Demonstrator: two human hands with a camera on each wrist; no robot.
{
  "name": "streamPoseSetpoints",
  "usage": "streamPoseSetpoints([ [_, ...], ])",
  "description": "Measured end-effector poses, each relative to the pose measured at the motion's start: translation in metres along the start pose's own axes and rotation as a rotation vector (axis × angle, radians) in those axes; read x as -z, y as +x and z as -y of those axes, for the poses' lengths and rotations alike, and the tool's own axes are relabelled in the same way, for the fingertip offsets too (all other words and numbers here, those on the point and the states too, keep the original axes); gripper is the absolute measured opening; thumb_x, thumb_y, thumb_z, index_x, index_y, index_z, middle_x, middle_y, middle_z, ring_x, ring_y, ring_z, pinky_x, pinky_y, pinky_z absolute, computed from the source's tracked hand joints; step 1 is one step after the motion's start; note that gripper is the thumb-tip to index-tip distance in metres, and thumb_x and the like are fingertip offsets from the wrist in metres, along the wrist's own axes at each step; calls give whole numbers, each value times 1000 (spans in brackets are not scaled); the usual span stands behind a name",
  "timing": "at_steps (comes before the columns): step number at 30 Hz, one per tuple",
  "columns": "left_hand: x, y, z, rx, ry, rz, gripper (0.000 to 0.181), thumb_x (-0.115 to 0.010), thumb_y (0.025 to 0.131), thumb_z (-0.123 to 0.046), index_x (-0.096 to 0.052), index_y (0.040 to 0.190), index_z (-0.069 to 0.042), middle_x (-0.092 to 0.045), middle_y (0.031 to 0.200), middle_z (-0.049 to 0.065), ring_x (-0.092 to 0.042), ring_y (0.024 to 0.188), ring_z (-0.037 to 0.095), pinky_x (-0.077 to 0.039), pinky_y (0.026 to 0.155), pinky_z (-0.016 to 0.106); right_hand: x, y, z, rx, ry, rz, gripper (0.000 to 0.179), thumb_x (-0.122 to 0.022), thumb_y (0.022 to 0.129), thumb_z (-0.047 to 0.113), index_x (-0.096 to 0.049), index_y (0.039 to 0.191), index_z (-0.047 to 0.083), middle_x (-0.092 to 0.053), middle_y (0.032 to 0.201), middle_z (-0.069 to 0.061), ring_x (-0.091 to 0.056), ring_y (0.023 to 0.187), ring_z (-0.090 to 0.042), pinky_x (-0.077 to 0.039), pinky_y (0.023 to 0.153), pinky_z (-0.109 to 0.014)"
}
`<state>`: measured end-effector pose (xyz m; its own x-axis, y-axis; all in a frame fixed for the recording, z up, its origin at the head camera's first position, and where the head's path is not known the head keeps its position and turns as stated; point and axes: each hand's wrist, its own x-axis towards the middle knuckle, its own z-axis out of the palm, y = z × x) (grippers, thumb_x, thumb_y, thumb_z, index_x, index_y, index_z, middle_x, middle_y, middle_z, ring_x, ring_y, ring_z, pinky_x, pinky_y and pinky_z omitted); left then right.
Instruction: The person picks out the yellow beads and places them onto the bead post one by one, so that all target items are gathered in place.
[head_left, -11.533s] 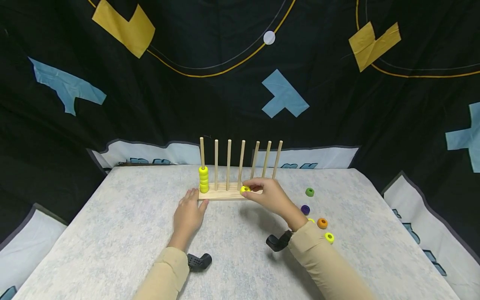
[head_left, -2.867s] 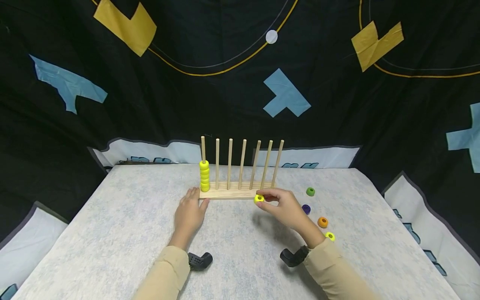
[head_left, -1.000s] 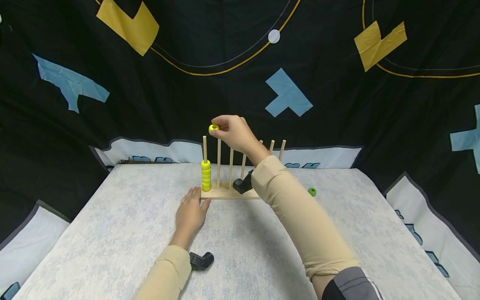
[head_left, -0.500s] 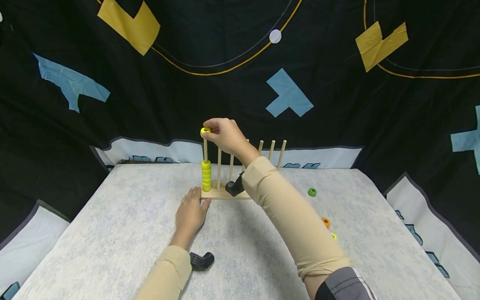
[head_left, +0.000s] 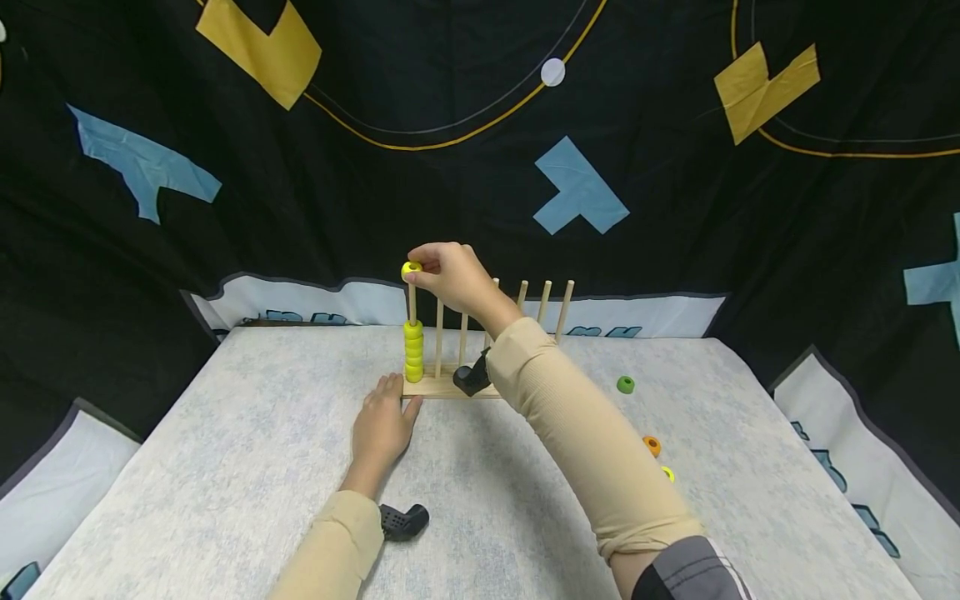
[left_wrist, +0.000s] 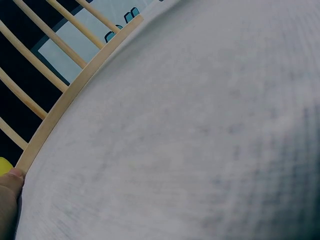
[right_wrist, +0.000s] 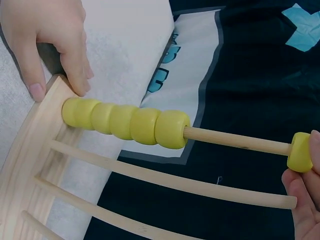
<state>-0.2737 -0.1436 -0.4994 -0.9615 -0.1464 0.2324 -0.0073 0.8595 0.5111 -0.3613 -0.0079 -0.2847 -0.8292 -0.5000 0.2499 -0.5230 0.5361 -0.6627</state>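
A wooden peg stand (head_left: 431,388) with a row of upright pegs is on the table. Its leftmost peg carries a stack of several yellow beads (right_wrist: 145,124). At that peg's top, my right hand (head_left: 459,277) pinches another yellow bead (right_wrist: 299,152) between thumb and fingers; the tip of the peg sits at the bead's underside. My left hand (head_left: 379,427) grips the stand's left end, thumb along the front edge and fingers behind, as the right wrist view shows. My right forearm covers part of the stand in the head view.
On the table's right side lie a green bead (head_left: 626,385), an orange bead (head_left: 652,446) and a yellow bead (head_left: 668,474) partly behind the right sleeve (head_left: 585,442). A black curtain (head_left: 375,208) with tape shapes hangs behind the table.
Over the earlier frames the stack grew by a bead, and my right hand brought another yellow bead up to the left peg's top, lowering it slightly just now. My left hand stayed put.
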Motion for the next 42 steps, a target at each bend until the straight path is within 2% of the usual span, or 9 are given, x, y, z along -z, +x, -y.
streamPoseSetpoints([
  [10, 0, 0, -1, 4, 1, 17, 62, -57, 101, -38, -44, 147, 2, -44, 152, 22, -39, 143, 42, -36, 115, 59, 4, -8, 0, 25, -4, -54, 38, -69, 95, 24, -64, 130, 10, -67, 130, -5, -66, 114, -14, -54, 97, -21],
  [16, -1, 0, -1, 11, -3, 25, 61, -56, 101, -38, -43, 147, 0, -44, 152, 22, -37, 145, 41, -34, 115, 59, 10, -21, -1, 86, 19, -97, 37, -70, 94, 25, -66, 128, 11, -69, 127, -4, -67, 109, -13, -55, 93, -20],
  [28, -2, 0, 0, 25, -7, 31, 63, -56, 101, -38, -41, 149, -1, -42, 154, 21, -35, 146, 40, -33, 117, 59, 7, -59, -18, 151, 93, -103, 37, -72, 93, 24, -67, 126, 9, -70, 127, -6, -69, 110, -14, -56, 95, -23],
  [34, -4, 0, 1, 27, -2, 32, 62, -56, 101, -39, -41, 149, -2, -42, 154, 20, -34, 147, 40, -32, 117, 59, 0, -83, -34, 152, 110, -104, 36, -73, 92, 22, -68, 125, 8, -71, 123, -4, -69, 109, -15, -57, 94, -23],
  [42, -3, 0, 0, 19, -1, 25, 63, -56, 101, -39, -41, 149, -3, -42, 154, 21, -37, 145, 41, -34, 116, 59, -9, -116, -48, 156, 108, -81, 35, -74, 91, 20, -68, 124, 11, -70, 125, -5, -68, 112, -16, -57, 97, -30],
])
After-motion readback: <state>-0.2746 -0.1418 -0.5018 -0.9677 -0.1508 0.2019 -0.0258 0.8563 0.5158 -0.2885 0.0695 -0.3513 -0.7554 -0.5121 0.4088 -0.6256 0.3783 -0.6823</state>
